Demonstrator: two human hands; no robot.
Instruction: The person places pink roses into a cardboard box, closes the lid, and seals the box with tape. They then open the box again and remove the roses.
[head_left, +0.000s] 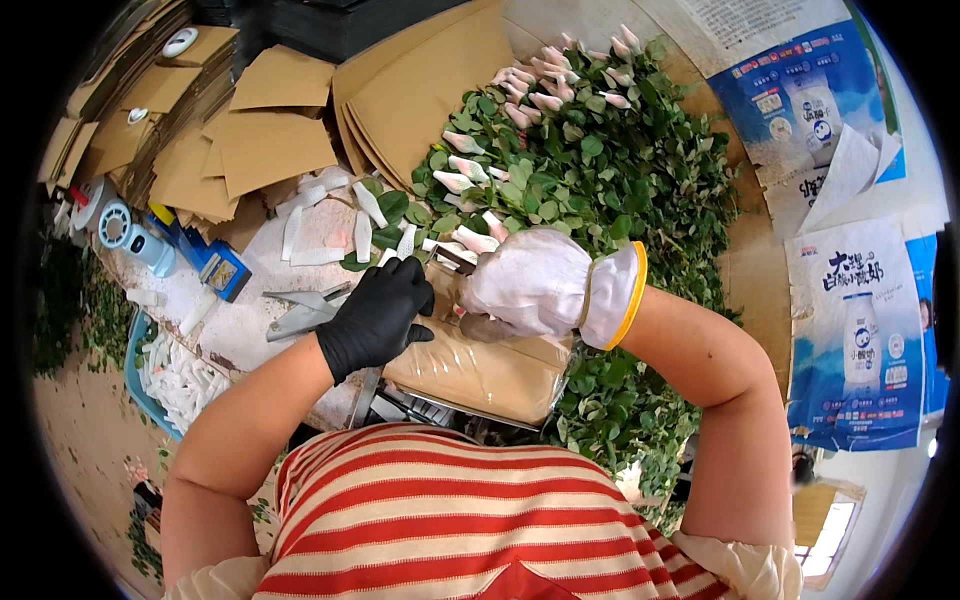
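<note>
My left hand (382, 315), in a black glove, lies by the upper left edge of a taped cardboard piece (480, 371), fingers bent; whether it grips anything is unclear. My right hand (525, 285), in a white glove with a yellow-edged cuff, is curled over the upper part of the cardboard, close to a small metal-edged part (454, 259). Its fingertips are mostly hidden. Just beyond both hands lie pale pink rose buds in white foam nets (474, 240). Grey metal shears (300, 315) rest left of my left hand.
Netted roses with leafy stems (600, 165) are heaped at the upper right. Cardboard sheets (277, 150) stack at the upper left. A blue tape dispenser (225, 271), a light blue handheld fan (142, 240) and a blue basket (139, 375) of white nets are at left.
</note>
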